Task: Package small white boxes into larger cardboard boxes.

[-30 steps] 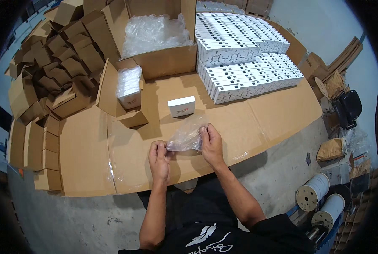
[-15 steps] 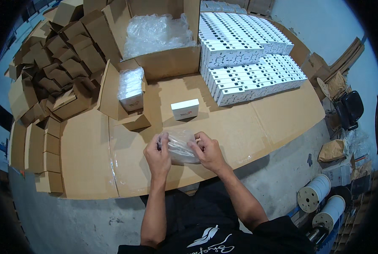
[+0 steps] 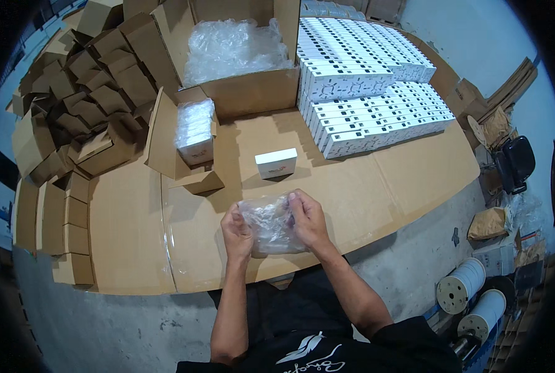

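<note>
Many open brown boxes [image 3: 112, 78], heaped at the left end of a table [image 3: 125, 239] topped with brown cardboard. One small open carton [image 3: 162, 140], flaps spread, holding a row of wrapped white boxes [image 3: 195, 124]. One large carton [image 3: 259, 91], behind it, filled with loose clear plastic [image 3: 237, 50]. One left hand [image 3: 237, 233], fingers closed on the left side of a clear bag. One clear bag [image 3: 270, 225], crinkled, stretched between both hands near the table's front edge; whether it touches the tabletop cannot be told. One single white box [image 3: 276, 165], standing on the table just beyond the bag. One right hand [image 3: 308, 221], thumb and fingers pinching the bag's right side. Numerous white boxes [image 3: 352, 87], packed in stepped rows at the table's right. Two pale reels [image 3: 461, 283], beyond the table, lower right.
</note>
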Available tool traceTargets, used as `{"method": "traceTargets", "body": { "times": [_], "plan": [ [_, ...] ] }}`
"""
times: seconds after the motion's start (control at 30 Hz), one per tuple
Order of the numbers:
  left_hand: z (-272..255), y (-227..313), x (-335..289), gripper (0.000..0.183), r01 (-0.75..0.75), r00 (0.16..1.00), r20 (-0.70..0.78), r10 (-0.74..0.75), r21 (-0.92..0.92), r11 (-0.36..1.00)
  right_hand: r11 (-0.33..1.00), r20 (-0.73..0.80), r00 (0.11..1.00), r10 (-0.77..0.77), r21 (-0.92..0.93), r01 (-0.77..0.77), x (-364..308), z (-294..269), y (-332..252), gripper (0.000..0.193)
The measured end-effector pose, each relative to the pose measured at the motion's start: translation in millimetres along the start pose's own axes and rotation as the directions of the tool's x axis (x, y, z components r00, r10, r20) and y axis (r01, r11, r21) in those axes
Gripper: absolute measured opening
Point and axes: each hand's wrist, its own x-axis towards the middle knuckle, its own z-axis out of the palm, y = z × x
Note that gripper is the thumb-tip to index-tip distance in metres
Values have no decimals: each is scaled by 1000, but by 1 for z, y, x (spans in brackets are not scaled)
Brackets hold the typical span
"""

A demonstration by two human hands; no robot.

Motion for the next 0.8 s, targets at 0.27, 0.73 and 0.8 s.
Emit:
{"method": "traceTargets", "body": {
  "times": [0.27,0.73,0.8],
  "plan": [
    [-14,2,1,30,399,910,163,-380,-106,911,994,-18,997,-76,78,77,8,-6,-2,30],
    [-13,-4,3,26,308,950,1,-311,-129,942,999,3,1000,29,18,-29,6,-1,0,21],
    [-15,-7,3,28,246,966,-14,-259,-264,932,1000,-27,1000,-9,-10,9,2,2,-3,24]
  ]
}}
